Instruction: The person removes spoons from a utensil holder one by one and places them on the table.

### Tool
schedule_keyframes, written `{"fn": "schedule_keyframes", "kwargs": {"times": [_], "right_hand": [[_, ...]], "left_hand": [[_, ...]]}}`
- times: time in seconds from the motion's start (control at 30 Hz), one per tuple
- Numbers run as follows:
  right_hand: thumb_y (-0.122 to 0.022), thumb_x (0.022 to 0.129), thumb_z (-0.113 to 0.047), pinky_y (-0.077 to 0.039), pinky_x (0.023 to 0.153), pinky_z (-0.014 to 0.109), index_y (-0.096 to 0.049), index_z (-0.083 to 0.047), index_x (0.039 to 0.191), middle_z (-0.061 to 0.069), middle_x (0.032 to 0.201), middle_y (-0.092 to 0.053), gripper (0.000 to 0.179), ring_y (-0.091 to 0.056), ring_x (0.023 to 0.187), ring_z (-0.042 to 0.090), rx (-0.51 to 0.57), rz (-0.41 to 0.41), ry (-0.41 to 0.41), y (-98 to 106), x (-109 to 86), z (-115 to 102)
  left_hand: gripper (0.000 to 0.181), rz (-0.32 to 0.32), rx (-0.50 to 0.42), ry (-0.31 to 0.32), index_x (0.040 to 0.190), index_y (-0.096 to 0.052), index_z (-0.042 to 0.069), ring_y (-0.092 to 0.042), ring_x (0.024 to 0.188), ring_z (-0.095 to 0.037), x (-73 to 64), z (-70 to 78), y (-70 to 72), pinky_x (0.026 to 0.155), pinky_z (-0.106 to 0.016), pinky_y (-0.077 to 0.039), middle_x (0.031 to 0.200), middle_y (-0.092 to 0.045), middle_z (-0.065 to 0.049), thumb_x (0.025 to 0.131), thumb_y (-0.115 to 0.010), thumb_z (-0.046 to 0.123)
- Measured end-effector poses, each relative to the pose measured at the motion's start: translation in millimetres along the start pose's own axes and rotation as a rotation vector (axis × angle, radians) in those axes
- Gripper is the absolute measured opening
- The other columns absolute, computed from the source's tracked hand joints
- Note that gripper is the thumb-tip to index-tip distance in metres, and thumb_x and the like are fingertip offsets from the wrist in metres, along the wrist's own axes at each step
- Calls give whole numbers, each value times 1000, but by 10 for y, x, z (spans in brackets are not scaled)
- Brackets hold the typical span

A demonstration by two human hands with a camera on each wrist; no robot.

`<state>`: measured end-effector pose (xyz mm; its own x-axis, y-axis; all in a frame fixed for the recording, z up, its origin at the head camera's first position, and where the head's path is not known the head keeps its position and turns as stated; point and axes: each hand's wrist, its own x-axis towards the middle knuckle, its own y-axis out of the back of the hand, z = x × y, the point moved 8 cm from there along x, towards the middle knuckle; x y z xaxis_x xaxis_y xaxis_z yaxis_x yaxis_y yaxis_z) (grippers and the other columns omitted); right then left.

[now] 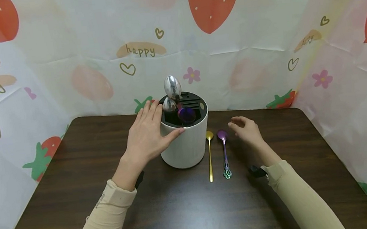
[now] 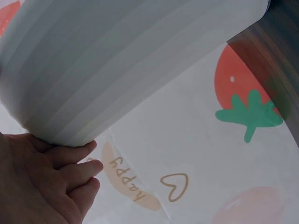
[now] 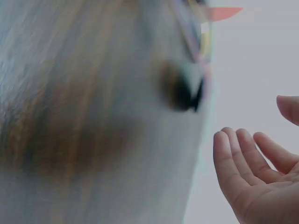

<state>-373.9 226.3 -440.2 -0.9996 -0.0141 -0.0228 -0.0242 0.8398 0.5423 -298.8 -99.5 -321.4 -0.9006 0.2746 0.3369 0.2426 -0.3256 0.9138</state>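
White holder (image 1: 184, 148): upright at 12 o'clock on the dark wooden surface (image 1: 181, 213), near its far edge; black slotted insert (image 1: 193, 102) in the top.
Left hand (image 1: 148, 131): at the holder's 9 o'clock, spread against its side, fingers toward 1 o'clock, thumb reaching toward 3 o'clock along the near rim.
Right hand (image 1: 247, 131): at the holder's 3 o'clock, apart from it, fingers loosely bent, thumb separate; near the loose purple spoon's bowl.
Gold spoon (image 1: 210, 156): lying between 4 and 5 o'clock of the holder, bowl toward 12, handle toward 6.
Loose purple spoon (image 1: 225, 155): at 4 o'clock, beside the gold one, bowl also toward 12.
Inside the holder: larger silver spoon (image 1: 172, 87) and smaller silver spoon (image 1: 169, 105), bowls up, between 9 and 12 o'clock; dark purple spoon (image 1: 187, 115) at 6 o'clock.
Backdrop (image 1: 256, 34): pale cloth, strawberries, hearts, "happy".
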Motion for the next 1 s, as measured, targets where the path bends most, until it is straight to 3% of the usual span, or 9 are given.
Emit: {"fn": "schedule_keyframes", "kwargs": {"times": [0.07, 0.17, 0.4, 0.63, 1.0], "right_hand": [[-61, 106, -38, -58, 96, 50, -54, -5, 149, 18, 144, -59, 55, -67, 114, 43, 34, 24, 31, 48, -60, -114], [-63, 105, -35, -59, 95, 46, -58, -7, 145, 15, 141, -62, 49, -66, 119, 39, 82, 56, 80, 114, -142, -294], [-69, 103, -27, -55, 91, 24, -65, -8, 138, 11, 136, -66, 40, -66, 118, 27, 150, 128, 279, 243, -365, -751], [-71, 100, -14, -56, 94, 26, -67, -5, 133, 12, 129, -68, 34, -68, 110, 15, 253, 173, 487, 270, -590, -1234], [-74, 95, 0, -59, 90, 28, -70, -3, 128, 9, 126, -67, 33, -69, 110, 26, 254, 140, 720, 81, -857, -1820]], "left_hand": [[107, 2, -2, 1, 162, -32, 1, -15, 160, -32, -4, -3, 1, 131, -45, -13, 170, -26, -17, 93, -48, 81], [107, 3, -5, 2, 162, -32, 1, -14, 160, -32, -3, -9, -3, 131, -45, -13, 170, -26, -17, 93, -48, 81], [107, 1, -7, 7, 162, -32, 2, -14, 160, -31, -6, -19, -12, 131, -44, -13, 170, -26, -17, 93, -48, 81], [105, 14, -7, -5, 161, -33, 1, -16, 160, -32, -8, -15, -5, 130, -45, -14, 169, -28, -18, 93, -50, 80], [104, 27, 2, -18, 160, -35, 0, -20, 158, -34, 3, -7, -7, 130, -45, -15, 168, -30, -19, 94, -51, 78]]}}
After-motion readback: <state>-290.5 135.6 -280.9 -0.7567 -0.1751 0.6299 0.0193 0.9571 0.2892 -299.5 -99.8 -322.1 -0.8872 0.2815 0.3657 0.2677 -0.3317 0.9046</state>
